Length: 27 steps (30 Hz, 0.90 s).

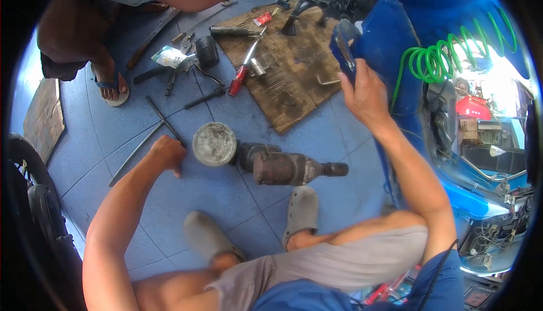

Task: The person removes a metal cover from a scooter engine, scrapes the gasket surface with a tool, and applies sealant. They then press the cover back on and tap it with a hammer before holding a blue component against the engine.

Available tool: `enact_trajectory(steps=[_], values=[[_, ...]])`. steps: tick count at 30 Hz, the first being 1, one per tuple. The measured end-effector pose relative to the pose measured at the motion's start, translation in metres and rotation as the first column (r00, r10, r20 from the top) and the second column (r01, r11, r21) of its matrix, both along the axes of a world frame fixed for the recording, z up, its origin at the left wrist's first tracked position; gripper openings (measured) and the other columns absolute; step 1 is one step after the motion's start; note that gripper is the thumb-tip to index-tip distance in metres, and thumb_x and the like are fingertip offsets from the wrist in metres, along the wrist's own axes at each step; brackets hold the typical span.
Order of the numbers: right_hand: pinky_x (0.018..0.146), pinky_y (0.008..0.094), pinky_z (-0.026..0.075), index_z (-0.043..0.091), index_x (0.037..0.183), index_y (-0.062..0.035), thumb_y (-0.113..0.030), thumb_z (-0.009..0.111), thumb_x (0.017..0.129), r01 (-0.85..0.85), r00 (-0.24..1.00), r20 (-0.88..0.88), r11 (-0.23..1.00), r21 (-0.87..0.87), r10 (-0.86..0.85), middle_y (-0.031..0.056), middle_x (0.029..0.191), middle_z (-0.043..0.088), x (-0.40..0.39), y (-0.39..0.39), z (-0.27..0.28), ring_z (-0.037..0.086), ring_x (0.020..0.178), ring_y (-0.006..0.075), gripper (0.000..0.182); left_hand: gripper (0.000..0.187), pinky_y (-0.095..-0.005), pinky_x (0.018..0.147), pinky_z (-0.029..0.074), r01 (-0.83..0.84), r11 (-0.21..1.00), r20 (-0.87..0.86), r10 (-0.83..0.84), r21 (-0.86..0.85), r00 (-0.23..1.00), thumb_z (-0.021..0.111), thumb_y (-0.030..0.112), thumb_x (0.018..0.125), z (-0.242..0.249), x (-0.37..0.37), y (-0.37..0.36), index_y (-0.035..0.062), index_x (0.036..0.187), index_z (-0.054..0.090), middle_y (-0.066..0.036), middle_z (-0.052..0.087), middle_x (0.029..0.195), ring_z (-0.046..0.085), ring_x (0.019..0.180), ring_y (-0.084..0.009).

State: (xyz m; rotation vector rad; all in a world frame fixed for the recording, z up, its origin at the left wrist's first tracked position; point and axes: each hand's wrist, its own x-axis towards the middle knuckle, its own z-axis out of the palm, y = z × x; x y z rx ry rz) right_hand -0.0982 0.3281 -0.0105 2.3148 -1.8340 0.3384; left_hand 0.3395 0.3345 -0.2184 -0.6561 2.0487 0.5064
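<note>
My left hand (168, 153) is low over the tiled floor, its fingers curled at the end of the crossbar of a T-handle wrench (134, 151). To its right stand a round tin with a greyish top (215, 143) and a worn impact wrench (283, 168) lying on its side. My right hand (366, 93) is raised at the right, thumb and fingers closed on the edge of a dark blue panel piece (343, 50). That piece overlaps the larger blue bodywork (390, 39) behind it in this view.
A stained cardboard sheet (294, 79) carries a red-handled screwdriver (240, 79), a socket (257, 66) and a hex key (327, 80). Left of it lie a black mallet head (207, 52) and several hand tools. A green coiled hose (435, 65) hangs right. Another person's sandalled foot (110, 87) is upper left.
</note>
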Motion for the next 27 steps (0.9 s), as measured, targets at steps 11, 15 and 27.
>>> enact_trajectory(steps=[11,15,27], values=[[0.074,0.0520,0.053,0.050,0.099,0.0003,-0.020,0.067,0.097,0.009,1.000,-0.014,1.000,0.014,-0.009,0.0239,0.090,0.065,-0.0021,-0.0011,-0.0015,0.066,0.085,0.0443,0.027,0.059,-0.0423,0.090,0.056,0.003,1.000,0.004,-0.003,-0.001,1.000,0.085,0.061,0.070,-0.0013,-0.0027,-0.0030,0.0140,0.106,0.079,-0.007,0.078,0.102,0.073,0.105,-0.0283],[0.075,0.0522,0.053,0.050,0.099,0.0003,-0.020,0.067,0.097,0.006,1.000,-0.009,1.000,0.023,-0.005,0.0242,0.091,0.066,-0.0017,-0.0012,-0.0005,0.066,0.086,0.0447,0.026,0.058,-0.0423,0.090,0.056,-0.014,1.000,0.028,0.014,0.004,0.999,0.085,0.060,0.071,0.0020,-0.0054,-0.0031,0.0138,0.105,0.080,-0.007,0.078,0.103,0.073,0.105,-0.0284],[0.076,0.0523,0.053,0.050,0.099,0.0008,-0.019,0.067,0.096,0.010,1.000,-0.006,1.000,0.015,-0.010,0.0252,0.092,0.066,0.0001,-0.0004,0.0008,0.066,0.086,0.0455,0.026,0.053,-0.0428,0.089,0.056,-0.015,1.000,0.010,0.015,0.002,1.000,0.085,0.057,0.073,0.0027,-0.0060,-0.0034,0.0135,0.102,0.081,-0.008,0.078,0.102,0.073,0.105,-0.0284]])
